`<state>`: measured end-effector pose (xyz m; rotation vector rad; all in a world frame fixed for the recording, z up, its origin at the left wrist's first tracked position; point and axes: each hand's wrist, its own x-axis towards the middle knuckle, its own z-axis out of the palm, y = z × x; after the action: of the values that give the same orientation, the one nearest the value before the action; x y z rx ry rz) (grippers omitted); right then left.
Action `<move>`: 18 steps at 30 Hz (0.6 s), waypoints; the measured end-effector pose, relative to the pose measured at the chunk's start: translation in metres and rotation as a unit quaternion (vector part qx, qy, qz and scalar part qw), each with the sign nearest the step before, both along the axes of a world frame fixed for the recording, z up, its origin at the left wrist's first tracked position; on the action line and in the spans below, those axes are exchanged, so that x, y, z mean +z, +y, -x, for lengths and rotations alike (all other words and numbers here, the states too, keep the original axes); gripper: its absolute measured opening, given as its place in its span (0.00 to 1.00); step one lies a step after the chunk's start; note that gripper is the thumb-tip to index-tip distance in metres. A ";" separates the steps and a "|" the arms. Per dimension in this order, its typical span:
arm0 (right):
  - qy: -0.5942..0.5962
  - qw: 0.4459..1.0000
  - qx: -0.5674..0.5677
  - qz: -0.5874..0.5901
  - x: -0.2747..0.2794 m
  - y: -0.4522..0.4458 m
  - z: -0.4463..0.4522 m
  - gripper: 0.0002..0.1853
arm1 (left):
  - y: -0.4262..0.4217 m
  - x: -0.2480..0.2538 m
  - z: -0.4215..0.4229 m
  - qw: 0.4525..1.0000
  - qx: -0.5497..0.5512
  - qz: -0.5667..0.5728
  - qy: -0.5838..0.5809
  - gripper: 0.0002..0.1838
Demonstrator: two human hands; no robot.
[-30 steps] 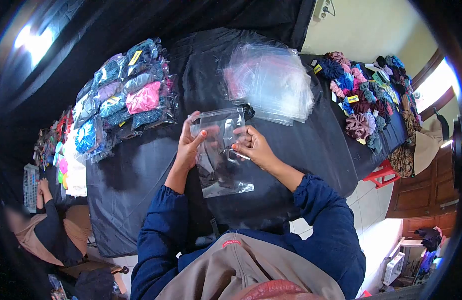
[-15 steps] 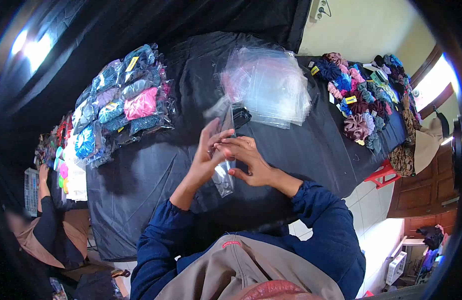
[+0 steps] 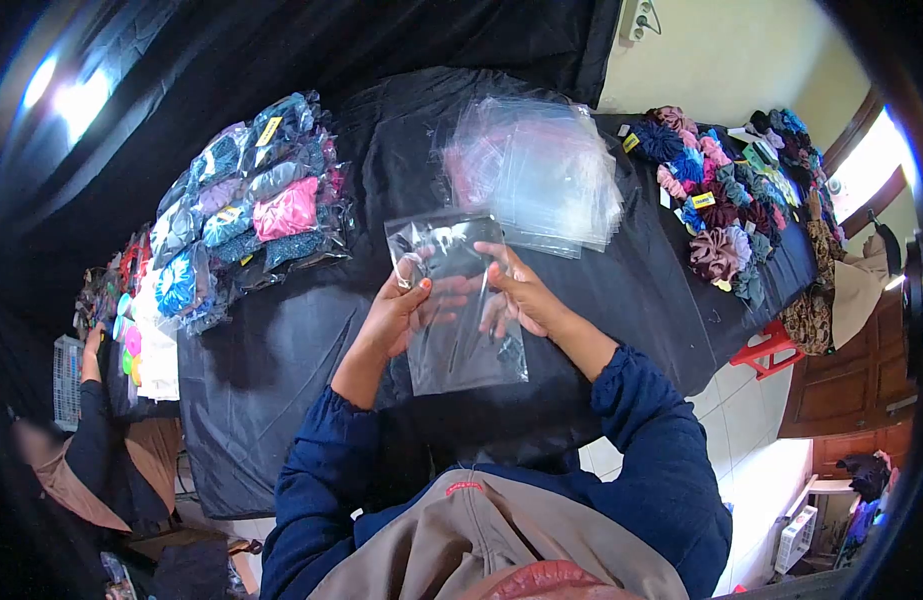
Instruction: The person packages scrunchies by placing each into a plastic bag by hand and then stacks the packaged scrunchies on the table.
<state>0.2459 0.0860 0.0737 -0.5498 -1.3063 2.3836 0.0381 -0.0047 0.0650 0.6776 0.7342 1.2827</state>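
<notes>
Both hands hold a clear plastic bag (image 3: 469, 362) upright and spread out over the dark cloth. My left hand (image 3: 393, 305) pinches its left side, thumb in front and fingers showing through the film. At the upper right edge my right hand (image 3: 521, 290) grips it, with several fingers behind the plastic. A black object (image 3: 451, 255) shows through the upper part of the bag; I cannot tell whether it lies inside or behind it. Just beyond the hands lies a loose stack of clear plastic bags (image 3: 556, 170).
Bagged scrunchies (image 3: 251, 200) are piled at the left, loose tagged scrunchies (image 3: 716, 190) at the right. A co-worker's hand (image 3: 93, 340) reaches among items at far left. Another person's patterned sleeve (image 3: 813, 270) is at far right. A red stool (image 3: 766, 350) stands beside the table.
The plastic bag has turned from edge-on to facing me and is spread wider. My hands, close together before, have moved apart to its two sides.
</notes>
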 end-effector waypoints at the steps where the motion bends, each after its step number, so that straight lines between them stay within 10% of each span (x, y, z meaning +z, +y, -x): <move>1: -0.044 0.998 -0.044 -0.031 -0.010 0.003 0.005 0.39 | 0.003 -0.011 0.002 0.999 0.003 0.033 0.010 0.26; 7: -0.046 0.966 -0.223 -0.125 -0.034 0.017 0.009 0.18 | 0.004 -0.028 -0.004 0.994 -0.071 0.021 0.084 0.26; 18: -0.049 0.961 -0.171 -0.212 -0.034 0.014 0.010 0.11 | 0.004 -0.025 0.002 0.996 0.030 -0.032 0.074 0.23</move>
<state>0.2360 0.0996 0.0399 -0.7011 -1.5617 1.7514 0.0362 -0.0004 0.0395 0.8147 0.8412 1.3252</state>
